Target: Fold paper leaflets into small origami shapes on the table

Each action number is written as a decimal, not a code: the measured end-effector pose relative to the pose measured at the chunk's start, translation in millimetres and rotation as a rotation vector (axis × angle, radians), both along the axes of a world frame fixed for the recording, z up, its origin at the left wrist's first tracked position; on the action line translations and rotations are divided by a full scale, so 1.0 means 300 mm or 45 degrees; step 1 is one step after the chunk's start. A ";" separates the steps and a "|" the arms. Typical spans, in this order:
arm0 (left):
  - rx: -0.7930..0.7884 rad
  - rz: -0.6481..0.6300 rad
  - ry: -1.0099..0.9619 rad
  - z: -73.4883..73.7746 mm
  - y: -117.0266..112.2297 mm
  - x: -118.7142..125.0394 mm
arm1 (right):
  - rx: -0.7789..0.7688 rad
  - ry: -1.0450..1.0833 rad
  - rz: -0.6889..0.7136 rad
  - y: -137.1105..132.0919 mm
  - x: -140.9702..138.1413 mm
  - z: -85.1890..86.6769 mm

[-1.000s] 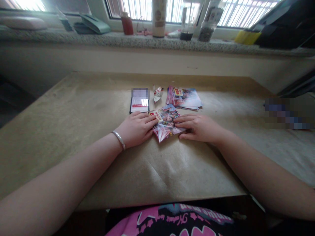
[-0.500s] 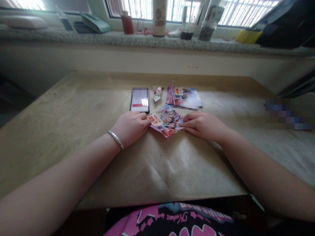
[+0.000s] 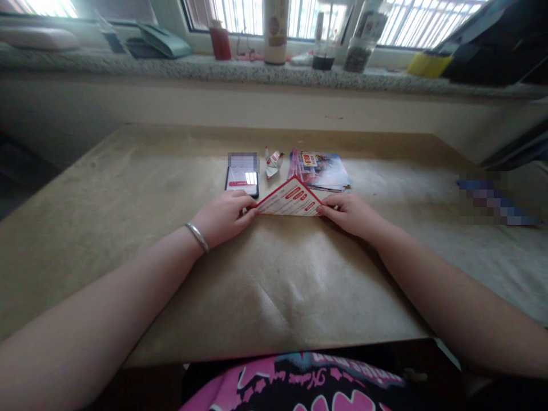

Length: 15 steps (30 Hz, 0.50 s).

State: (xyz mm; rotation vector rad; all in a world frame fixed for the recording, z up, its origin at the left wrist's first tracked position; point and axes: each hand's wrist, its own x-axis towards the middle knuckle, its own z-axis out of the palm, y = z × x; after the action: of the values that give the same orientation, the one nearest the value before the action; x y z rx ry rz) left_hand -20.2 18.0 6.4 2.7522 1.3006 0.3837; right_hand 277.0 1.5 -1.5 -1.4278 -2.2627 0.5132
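The table [image 3: 128, 228] is wrapped in brown kraft paper, matte and faintly creased, with a fan of wrinkles in the bare stretch near the person. Behind it runs a pale wall, and above that a speckled granite windowsill [image 3: 180, 67] under a barred window full of daylight. On the sill stand a small red container [image 3: 220, 43], a tall cylindrical can [image 3: 276, 31], and two jars with dark contents; a teal case [image 3: 165, 43] lies to the left and something yellow [image 3: 422, 64] to the right.

Towards the middle of the table lies a phone [image 3: 242, 180], flat, black-edged, screen lit. Just right of it is a small folded paper figure [image 3: 273, 162], pointed and crumpled-looking, and beside that a loose stack of glossy leaflets [image 3: 320, 170] printed in reds and blues.

In front of these is the folded leaflet [image 3: 291, 200], a flat triangle with its long edge towards the person and its peak pointing at the window. The face showing is pale with a red border and small red labels.

The left hand [image 3: 222, 217], with a silver bangle [image 3: 197, 236] at the wrist, pinches the triangle's left corner against the table. The right hand [image 3: 351, 214] pinches the right corner, fingers curled in.
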 end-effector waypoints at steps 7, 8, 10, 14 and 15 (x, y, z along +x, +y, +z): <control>-0.087 0.204 0.021 -0.010 0.001 0.023 | -0.002 -0.084 -0.227 -0.013 -0.053 -0.002; -0.095 0.198 0.049 -0.009 -0.003 0.027 | 0.009 -0.115 -0.263 -0.014 -0.062 -0.003; -0.070 0.226 0.085 -0.007 -0.010 0.039 | 0.041 -0.180 -0.336 -0.014 -0.081 -0.007; -0.045 0.367 0.203 0.004 -0.021 0.067 | 0.109 -0.330 -0.400 -0.009 -0.114 -0.011; -0.058 0.395 0.223 0.008 -0.023 0.073 | 0.109 -0.354 -0.407 -0.008 -0.120 -0.011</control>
State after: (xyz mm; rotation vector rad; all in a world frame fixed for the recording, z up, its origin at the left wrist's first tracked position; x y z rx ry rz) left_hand 1.7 11.0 8.9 2.5968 1.7627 0.1281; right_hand 241.1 -1.0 -4.7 -1.8661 -2.1619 0.1210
